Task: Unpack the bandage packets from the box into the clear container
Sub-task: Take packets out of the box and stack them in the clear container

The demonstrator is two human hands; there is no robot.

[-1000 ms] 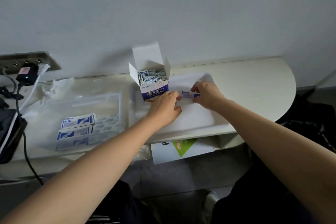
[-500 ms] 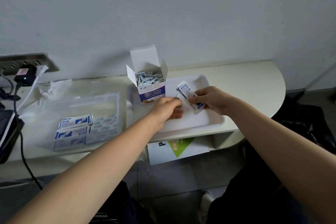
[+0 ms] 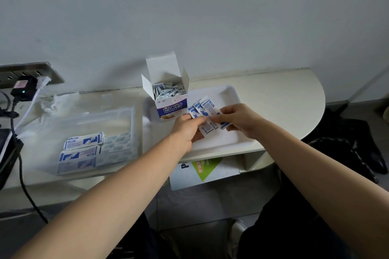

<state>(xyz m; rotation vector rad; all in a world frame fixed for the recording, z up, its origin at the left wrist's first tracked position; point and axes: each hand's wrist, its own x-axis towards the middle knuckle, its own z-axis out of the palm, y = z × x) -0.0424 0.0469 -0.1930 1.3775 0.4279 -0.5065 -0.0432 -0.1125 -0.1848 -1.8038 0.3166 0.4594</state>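
Observation:
An open white-and-blue bandage box [image 3: 171, 105] stands upright on the white tray [image 3: 231, 94], flaps up, with several packets inside. Just right of the box, both hands hold a fanned bunch of blue-and-white bandage packets [image 3: 205, 111] above the tray. My left hand [image 3: 186, 130] grips the bunch from the left and below. My right hand [image 3: 237, 119] pinches it from the right. The clear container [image 3: 84, 120] lies to the left on the table, with several packets [image 3: 82, 147] stacked along its near side.
A power strip with a black adapter [image 3: 23, 88] and cables sits at the far left, beside a dark object at the table's left edge. Crumpled clear plastic [image 3: 52, 105] lies behind the container. A white-and-green box [image 3: 202, 171] sits on the shelf under the table. Dark bags lie at the right.
Both hands have lifted from the box's right side and now hold several packets fanned out between them, where earlier my right hand held them alone. The view has shifted slightly.

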